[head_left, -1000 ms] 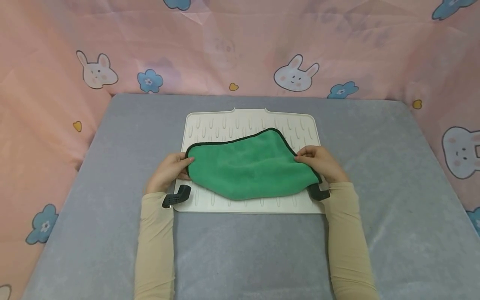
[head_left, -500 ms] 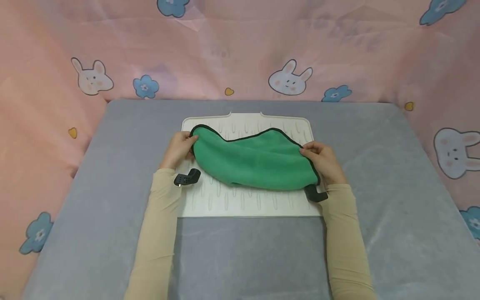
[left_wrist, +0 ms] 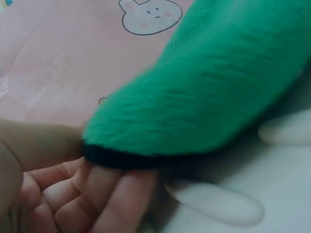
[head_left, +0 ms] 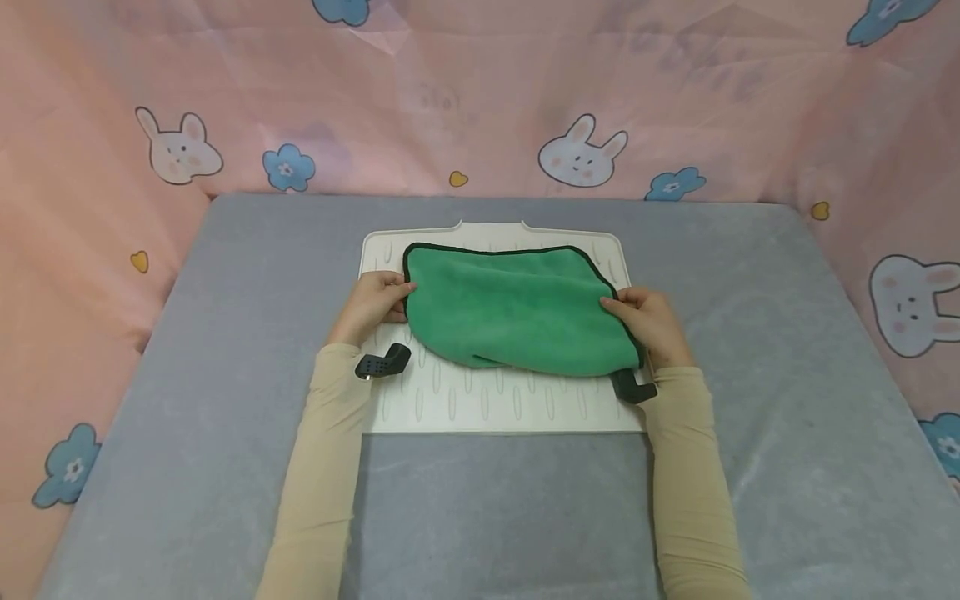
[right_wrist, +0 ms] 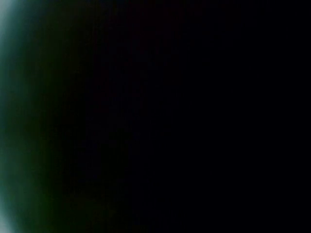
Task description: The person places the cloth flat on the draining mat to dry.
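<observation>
A green towel (head_left: 510,304) with a black edge is stretched between my two hands over a white ribbed drying mat (head_left: 480,408). My left hand (head_left: 372,302) pinches its left edge, thumb on top; in the left wrist view the thumb and fingers of that hand (left_wrist: 63,184) meet at the black-bound edge of the fluffy towel (left_wrist: 184,102). On the other side, my right hand (head_left: 647,321) pinches the right edge, thumb on the front face. The towel's lower side bulges in a soft fold. The right wrist view is almost wholly dark, with a greenish blur at its left.
The mat lies on a grey cloth-covered table (head_left: 495,517). Behind and at both sides hangs a pink curtain (head_left: 420,100) printed with rabbits and flowers. Black wrist cameras (head_left: 384,362) sit on both wrists, over beige sleeves (head_left: 315,483).
My left hand has moved up and to the right with its edge of the towel. The towel's top edge, dipped half a second ago, now runs nearly straight. My right hand has barely shifted.
</observation>
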A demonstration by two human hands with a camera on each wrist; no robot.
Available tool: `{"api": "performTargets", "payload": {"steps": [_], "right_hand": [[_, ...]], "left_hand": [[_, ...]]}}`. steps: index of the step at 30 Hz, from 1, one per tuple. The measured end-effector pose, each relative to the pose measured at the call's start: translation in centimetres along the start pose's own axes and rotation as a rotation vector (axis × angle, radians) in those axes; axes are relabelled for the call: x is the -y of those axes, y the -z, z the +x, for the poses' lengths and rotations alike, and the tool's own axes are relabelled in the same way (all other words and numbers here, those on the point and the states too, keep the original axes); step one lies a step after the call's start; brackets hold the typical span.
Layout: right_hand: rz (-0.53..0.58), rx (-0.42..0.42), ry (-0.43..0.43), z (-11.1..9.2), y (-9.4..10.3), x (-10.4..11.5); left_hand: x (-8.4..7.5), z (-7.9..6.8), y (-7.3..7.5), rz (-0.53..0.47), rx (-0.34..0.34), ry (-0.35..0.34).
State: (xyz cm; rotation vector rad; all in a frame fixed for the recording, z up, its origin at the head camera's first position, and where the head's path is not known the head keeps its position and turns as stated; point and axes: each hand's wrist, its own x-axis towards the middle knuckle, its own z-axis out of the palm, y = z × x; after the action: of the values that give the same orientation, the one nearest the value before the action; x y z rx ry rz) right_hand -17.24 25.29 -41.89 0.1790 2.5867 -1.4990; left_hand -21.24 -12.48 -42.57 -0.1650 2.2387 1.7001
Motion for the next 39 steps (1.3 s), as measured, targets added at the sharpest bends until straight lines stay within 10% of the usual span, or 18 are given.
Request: {"api": "performTargets", "payload": {"steps": [9, 17, 27, 39], "right_hand": [[0.070, -0.098, 0.115, 0.3, -1.5, 0.8], [0.008, 0.068, 0.034, 1.0, -0.5, 0.6], [-0.148, 0.069, -0.009, 4.1, -0.1, 1.7], [-0.040, -0.202, 0.068, 5.5, -1.3, 2.5]], "left_hand": [[-0.2, 0.9, 1.0, -0.113, -0.260, -0.049], [-0.2, 1.0, 0.4, 0.057, -0.198, -0.027], [-0.2, 1.6, -0.4, 0.167, -0.246, -0.054], [-0.5, 1.7, -0.1, 0.064, -0.390, -0.071]]}}
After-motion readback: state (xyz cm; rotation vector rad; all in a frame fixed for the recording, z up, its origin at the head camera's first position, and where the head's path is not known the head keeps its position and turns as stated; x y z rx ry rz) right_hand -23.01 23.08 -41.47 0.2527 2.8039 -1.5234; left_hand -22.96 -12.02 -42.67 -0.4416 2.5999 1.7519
